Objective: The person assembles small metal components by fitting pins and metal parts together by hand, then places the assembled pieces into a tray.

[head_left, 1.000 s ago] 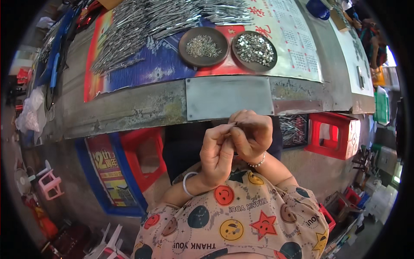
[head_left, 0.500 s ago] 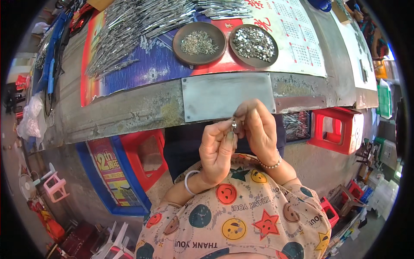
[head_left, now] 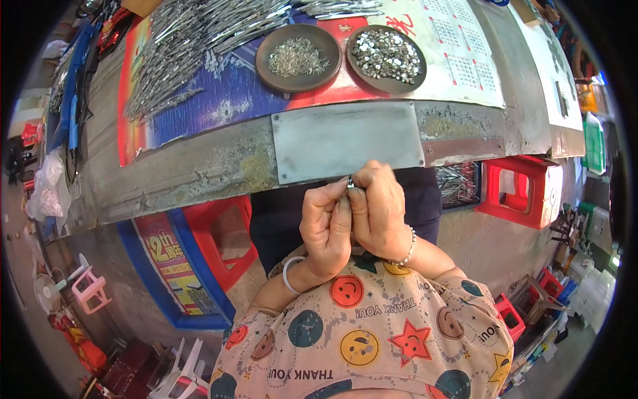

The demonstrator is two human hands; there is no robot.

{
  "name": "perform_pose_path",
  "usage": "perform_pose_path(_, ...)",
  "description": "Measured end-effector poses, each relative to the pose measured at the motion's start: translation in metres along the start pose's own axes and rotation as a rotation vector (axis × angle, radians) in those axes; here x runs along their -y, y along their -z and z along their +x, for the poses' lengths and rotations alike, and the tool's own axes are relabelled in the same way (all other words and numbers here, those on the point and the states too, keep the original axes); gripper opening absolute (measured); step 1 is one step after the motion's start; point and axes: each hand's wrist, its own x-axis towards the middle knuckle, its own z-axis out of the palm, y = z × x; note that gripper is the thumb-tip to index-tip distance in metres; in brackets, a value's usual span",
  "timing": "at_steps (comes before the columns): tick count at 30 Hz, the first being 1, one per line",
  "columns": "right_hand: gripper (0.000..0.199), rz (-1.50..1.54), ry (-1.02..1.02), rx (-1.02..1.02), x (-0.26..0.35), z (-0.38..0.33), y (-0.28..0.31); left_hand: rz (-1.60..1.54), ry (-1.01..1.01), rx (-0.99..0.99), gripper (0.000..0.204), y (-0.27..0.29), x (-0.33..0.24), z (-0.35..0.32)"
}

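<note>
My left hand and right hand meet at their fingertips just off the bench's front edge. Both are closed in a pinch around a tiny shiny metal piece. Fingers cover most of that piece, so its exact kind cannot be made out. Directly beyond the hands, a smooth grey metal plate is fixed to the bench edge. Farther back sit two round brown dishes: the left dish holds small thin metal pins, the right dish small round silvery pieces.
Long thin metal parts lie heaped on the bench at the far left. Below the bench stand a red stool at right, a box of metal parts beside it, and another red stool next to a blue-framed board at left.
My right hand has rolled inward and down, its fingers now curled against the left hand's fingertips. Both hands have shifted slightly left, still pinching the small metal piece.
</note>
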Motion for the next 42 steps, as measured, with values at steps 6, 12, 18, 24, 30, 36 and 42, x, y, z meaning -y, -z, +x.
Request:
perform_pose_path(6,0.008,0.481,-0.220,0.089,-0.009,0.004,0.013,-0.062,0.003,-0.025,0.024,-0.003,0.000,-0.004)
perform_pose_path(12,0.016,0.357,0.019,-0.031,-0.007,0.005,0.002,-0.012,0.003,-0.023,0.023,0.006,0.000,-0.008)
perform_pose_path(18,0.016,0.413,0.006,-0.003,-0.010,0.005,0.002,-0.034,-0.033,0.005,0.022,0.001,-0.004,-0.008)
perform_pose_path(24,0.024,0.323,0.096,-0.069,-0.022,-0.002,-0.007,-0.093,0.103,-0.003,0.019,0.000,-0.003,-0.011)
perform_pose_path(30,0.028,0.382,-0.111,-0.023,-0.009,-0.004,-0.005,-0.047,0.039,-0.068,0.017,-0.008,-0.003,-0.008)
perform_pose_path(36,0.010,0.492,-0.140,0.017,-0.003,-0.002,0.011,-0.147,0.096,-0.027,0.019,0.003,-0.004,-0.014)
perform_pose_path(42,0.014,0.353,0.029,-0.068,-0.004,-0.004,-0.002,-0.098,0.024,-0.046,0.019,0.006,-0.003,-0.010)
